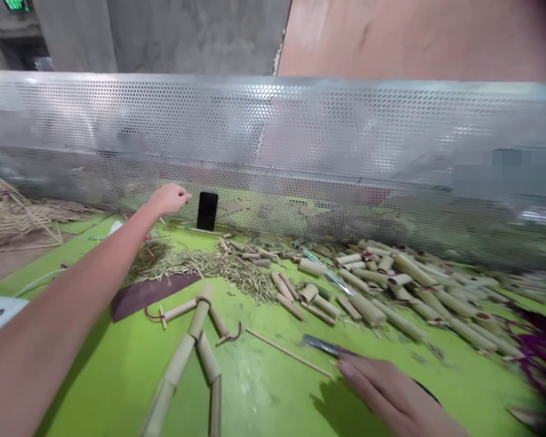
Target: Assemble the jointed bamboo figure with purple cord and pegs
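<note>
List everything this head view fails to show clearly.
All in the head view:
1. Left hand: fingers curled away from the camera; contact with the phone unclear.
2. Right hand: cut by the bottom edge, covering one end of the dark tool.
3. Purple strands: blurred, cropped by the right edge.
4. Behind the metal screen: only smears.

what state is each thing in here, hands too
left hand: stretched out, fingers curled, beside the phone
phone: upright against the mesh screen, display dark
right hand: flat on the table, open, fingertips by a dark tool
bamboo frame: tubes tied together, lying flat
loose bamboo tubes: scattered, untied
</note>
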Action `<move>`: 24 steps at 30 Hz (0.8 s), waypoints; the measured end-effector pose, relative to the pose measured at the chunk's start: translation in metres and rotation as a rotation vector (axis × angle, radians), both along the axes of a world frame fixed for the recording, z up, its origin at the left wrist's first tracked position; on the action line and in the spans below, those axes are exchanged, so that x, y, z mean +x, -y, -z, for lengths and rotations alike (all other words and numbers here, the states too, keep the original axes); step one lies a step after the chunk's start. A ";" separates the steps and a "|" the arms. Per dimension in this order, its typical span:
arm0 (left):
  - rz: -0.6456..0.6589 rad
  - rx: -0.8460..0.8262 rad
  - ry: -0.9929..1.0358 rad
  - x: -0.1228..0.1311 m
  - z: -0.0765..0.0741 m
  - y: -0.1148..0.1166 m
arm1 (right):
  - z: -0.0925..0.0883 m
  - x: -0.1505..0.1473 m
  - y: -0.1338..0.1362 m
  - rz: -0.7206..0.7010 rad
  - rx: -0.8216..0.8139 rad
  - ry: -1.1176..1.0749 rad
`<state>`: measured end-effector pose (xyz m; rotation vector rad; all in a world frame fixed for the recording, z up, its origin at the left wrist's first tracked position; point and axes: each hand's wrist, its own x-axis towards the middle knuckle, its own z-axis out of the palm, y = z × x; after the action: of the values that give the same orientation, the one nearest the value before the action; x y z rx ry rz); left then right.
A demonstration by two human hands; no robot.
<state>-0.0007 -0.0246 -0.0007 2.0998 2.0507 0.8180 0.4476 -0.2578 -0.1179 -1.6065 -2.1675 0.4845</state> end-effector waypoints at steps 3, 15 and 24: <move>0.124 0.024 -0.045 0.006 0.012 0.040 | -0.014 -0.016 -0.006 -0.088 -0.058 0.070; 0.651 0.227 -0.260 0.047 0.077 0.188 | -0.039 -0.070 -0.013 -0.066 -0.229 -0.501; 0.615 0.348 -0.222 0.017 0.121 0.184 | -0.007 -0.094 -0.015 -0.088 -0.236 -0.546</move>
<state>0.0165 -0.2090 -0.1217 2.8883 1.2433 0.9032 0.3535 -0.2424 -0.1106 -1.2891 -1.8133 1.0977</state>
